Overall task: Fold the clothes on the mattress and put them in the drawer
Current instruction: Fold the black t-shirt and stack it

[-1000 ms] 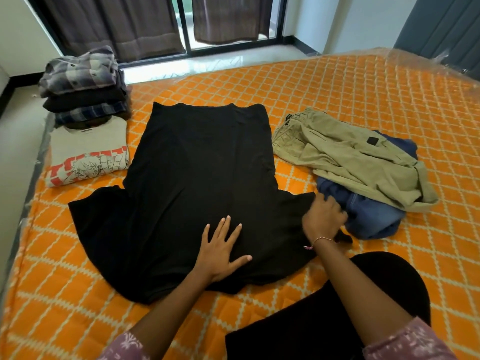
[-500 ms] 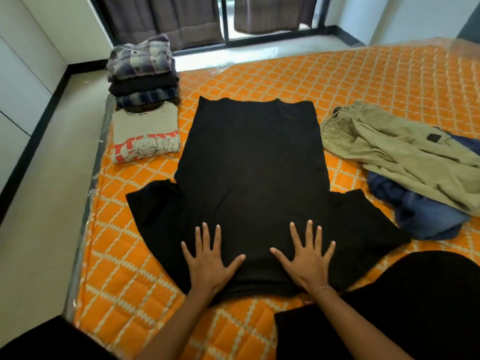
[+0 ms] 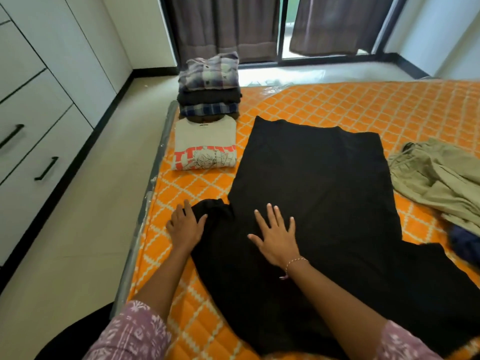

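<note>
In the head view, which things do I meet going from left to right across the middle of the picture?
White drawers → grey printed T-shirt → black T-shirt → khaki trousers.

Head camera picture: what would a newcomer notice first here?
First, the large black cotton T-shirt spread flat on the orange quilted mattress, with both hands on it: left hand at its bunched left sleeve, right hand flat. Then the pile of folded checked shirts at the mattress's far left corner.
</note>
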The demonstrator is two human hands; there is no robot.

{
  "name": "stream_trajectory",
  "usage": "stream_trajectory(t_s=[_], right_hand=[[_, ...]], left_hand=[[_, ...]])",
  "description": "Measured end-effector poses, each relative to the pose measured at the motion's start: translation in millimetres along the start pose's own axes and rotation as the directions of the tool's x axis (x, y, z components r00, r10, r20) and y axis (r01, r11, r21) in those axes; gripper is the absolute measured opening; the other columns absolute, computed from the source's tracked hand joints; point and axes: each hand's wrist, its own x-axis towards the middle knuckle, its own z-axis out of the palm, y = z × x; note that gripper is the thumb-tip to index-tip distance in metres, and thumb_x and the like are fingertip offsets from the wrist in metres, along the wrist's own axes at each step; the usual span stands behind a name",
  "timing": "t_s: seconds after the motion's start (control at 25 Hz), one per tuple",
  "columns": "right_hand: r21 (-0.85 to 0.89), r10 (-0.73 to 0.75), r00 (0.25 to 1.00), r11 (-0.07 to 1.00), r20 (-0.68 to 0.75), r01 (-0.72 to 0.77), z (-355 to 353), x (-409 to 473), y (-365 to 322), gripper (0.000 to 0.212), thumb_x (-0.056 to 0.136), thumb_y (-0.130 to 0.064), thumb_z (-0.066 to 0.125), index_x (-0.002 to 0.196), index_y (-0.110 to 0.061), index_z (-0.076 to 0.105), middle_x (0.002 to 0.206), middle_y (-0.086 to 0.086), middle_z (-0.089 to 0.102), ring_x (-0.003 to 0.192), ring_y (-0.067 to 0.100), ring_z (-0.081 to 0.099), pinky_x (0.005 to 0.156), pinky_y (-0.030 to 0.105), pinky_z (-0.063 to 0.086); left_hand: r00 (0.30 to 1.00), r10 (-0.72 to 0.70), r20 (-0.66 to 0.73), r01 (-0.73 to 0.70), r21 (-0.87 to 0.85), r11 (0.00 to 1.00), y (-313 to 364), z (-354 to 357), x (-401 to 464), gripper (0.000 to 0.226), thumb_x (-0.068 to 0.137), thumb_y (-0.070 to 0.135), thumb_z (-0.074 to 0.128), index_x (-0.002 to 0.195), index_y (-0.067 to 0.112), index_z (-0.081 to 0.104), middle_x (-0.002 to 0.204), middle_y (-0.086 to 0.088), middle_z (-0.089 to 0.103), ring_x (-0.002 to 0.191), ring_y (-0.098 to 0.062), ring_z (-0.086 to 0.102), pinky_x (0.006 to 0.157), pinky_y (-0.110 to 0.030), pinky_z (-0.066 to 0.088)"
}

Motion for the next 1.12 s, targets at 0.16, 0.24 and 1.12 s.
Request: stream_trajectory(t_s=[0.16, 0.24, 1.12], right_hand=[[0.081, -0.047, 0.995, 0.996, 0.088, 0.040, 9.5, 25.4, -24.1, 0.079, 0.084, -0.072, 0.010, 0.149, -0.033, -0.012, 0.159, 0.003, -0.016, 0.145, 0.019, -0.019, 0.113, 0.055, -0.009], [0.054, -0.021, 0.995, 0.998, 0.093, 0.016, 21.4, 29.3, -27.8, 0.076, 0.091, -0.067, 0.019, 0.149, -0.031, -0.015, 0.158, 0.002, -0.018, 0.145, 0.019, -0.019, 0.113, 0.055, -0.010], [0.131, -0.267, 0.964, 0.955, -0.005, 0.265, -21.5, 107.5, -133.8, 0.035, 0.095, -0.018, 0.051, 0.130, -0.025, 0.054, 0.137, 0.009, 0.040, 0.125, 0.027, 0.041, 0.100, 0.043, 0.042]], left_hand=[[0.983, 0.013, 0.183, 0.059, -0.379, 0.923, -20.0, -20.3, 29.2, 0.021, 0.085, 0.020, 0.069, 0.096, 0.005, 0.059, 0.097, -0.014, 0.061, 0.091, -0.028, 0.056, 0.067, -0.031, 0.041], [0.973, -0.091, 0.213, 0.202, -0.590, 0.782, -47.2, -31.5, 26.5, 0.015, 0.081, 0.003, 0.069, 0.074, 0.005, 0.056, 0.072, -0.010, 0.055, 0.080, -0.024, 0.054, 0.059, -0.029, 0.038], [0.882, 0.019, 0.471, 0.415, -0.795, 0.443, -109.3, -46.8, 7.4, 0.005, 0.089, 0.007, 0.061, 0.094, 0.007, 0.061, 0.105, -0.017, 0.063, 0.091, -0.025, 0.065, 0.081, -0.036, 0.056]])
